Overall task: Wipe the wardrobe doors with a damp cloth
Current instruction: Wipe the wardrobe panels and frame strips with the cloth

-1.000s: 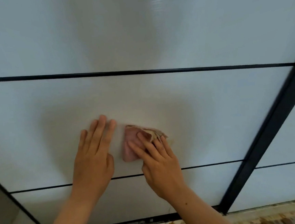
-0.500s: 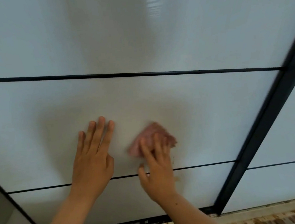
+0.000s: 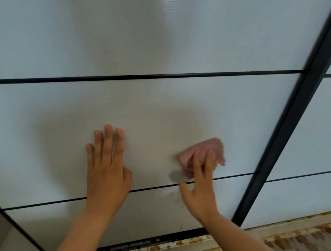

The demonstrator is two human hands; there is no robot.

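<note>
The pink cloth point(image 3: 205, 152) lies bunched against the wardrobe door point(image 3: 159, 110), in the middle panel. It sits just above the lower black strip point(image 3: 47, 202) and nearer the door's right edge than its left. The right hand point(image 3: 200, 186) presses it to the panel with spread, fairly straight fingers laid over it, not clenched round it. Both are smeared by motion blur, so a wiping stroke looks to be under way. The left hand point(image 3: 107, 176) rests flat on the same panel, fingers straight and together, holding nothing, well apart from the cloth, seemingly as a brace. I judge the task to be mid-course. The next move calls for even pressure across to the black frame point(image 3: 292, 124) at the right edge, then the panel below, where faint marks show. Above, an upper black strip point(image 3: 136, 76) divides off a glossy top panel. Right of the frame stands a neighbouring door point(image 3: 311, 132); below run the bottom track point(image 3: 141, 244) and a brown-stained floor point(image 3: 310, 236).
</note>
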